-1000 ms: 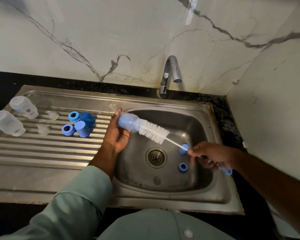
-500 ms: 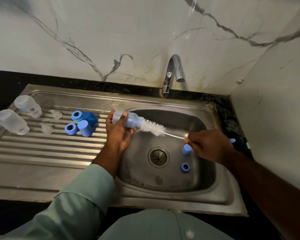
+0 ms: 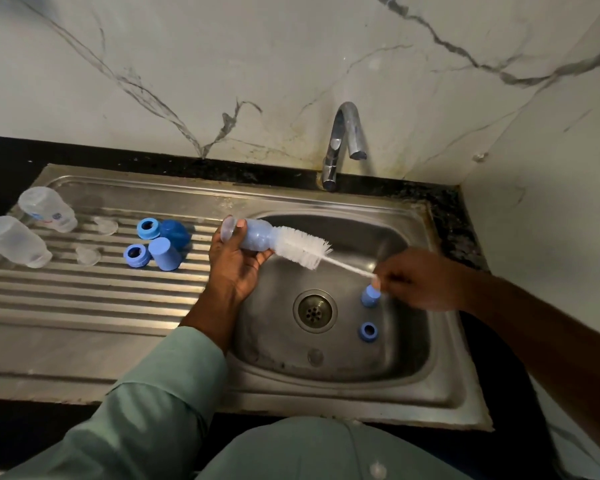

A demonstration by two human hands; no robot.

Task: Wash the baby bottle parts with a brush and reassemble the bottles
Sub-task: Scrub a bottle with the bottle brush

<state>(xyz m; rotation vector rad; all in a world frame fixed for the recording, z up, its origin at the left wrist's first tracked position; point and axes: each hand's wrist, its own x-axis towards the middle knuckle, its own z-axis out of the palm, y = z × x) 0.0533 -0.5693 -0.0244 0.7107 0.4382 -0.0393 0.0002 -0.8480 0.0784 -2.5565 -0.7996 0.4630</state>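
Blue-printed clear bottle (image 3: 47, 209) on drainboard (image 3: 84, 299) (print unreadable).

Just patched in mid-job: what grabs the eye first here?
The white bottle brush stuck into a blue-tinted bottle over the sink basin, left hand holding the bottle, right hand pinching the brush wire. Blue caps and rings lie clustered on the drainboard.
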